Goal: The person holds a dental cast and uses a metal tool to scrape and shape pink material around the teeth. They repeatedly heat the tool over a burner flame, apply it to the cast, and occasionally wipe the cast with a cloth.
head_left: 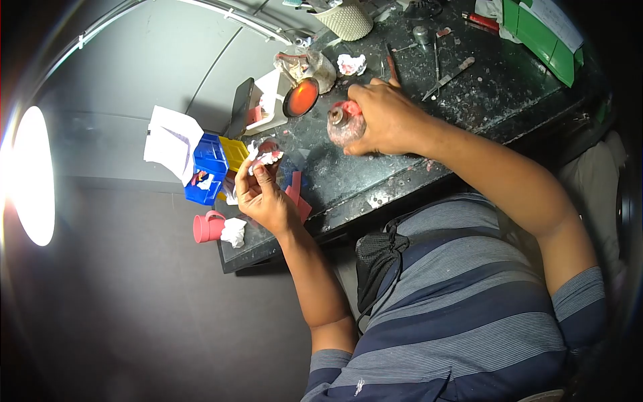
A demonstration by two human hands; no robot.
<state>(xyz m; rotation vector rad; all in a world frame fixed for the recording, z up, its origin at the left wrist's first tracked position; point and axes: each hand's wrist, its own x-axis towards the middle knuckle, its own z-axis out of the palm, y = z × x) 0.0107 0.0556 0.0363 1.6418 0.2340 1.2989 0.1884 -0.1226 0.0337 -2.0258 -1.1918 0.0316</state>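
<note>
My left hand is raised over the left end of the black workbench. Its thumb and fingers pinch a small white-and-pink denture-like piece; the fine detail is too small to make out. Pink flat strips lie on the bench beside that hand. Farther right, my right hand is wrapped round a rounded glass spirit lamp with a metal neck and reddish stains. The lamp's neck tilts toward the camera. Whether its base touches the bench is hidden.
Behind the hands are a round dark pan with an orange-red inside, a white box and crumpled tissue. Blue bin and pink mug stand left. A knife and green tray lie right.
</note>
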